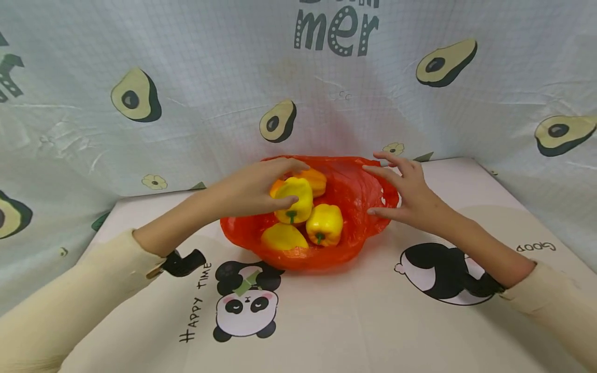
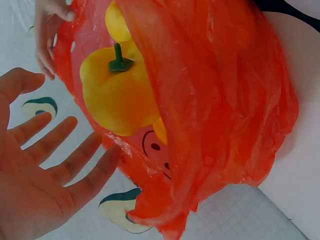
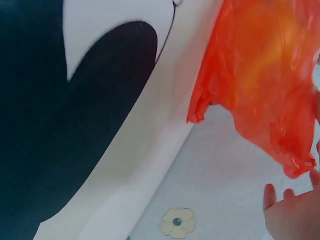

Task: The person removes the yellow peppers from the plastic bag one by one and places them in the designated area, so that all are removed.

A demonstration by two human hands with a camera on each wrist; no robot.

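Observation:
A red plastic bag (image 1: 359, 191) lies wide-mouthed on the table, with several yellow bell peppers (image 1: 325, 224) in it. An orange-yellow one (image 1: 317, 181) shows at the back. My left hand (image 1: 261, 189) hovers over the bag's left side, its thumb in front of a yellow pepper in the head view. In the left wrist view that hand (image 2: 50, 165) has its fingers spread, holding nothing, fingertips close to the bag's edge. My right hand (image 1: 412, 194) is at the bag's right rim, fingers and thumb apart. Whether it touches the plastic I cannot tell.
The light tablecloth (image 1: 326, 321) has printed pandas (image 1: 247, 311) and words. Behind the bag hangs a pale curtain (image 1: 210, 103) printed with avocados, meeting the table's back edge. A dark strap with a small device (image 1: 184, 262) sits at my left wrist.

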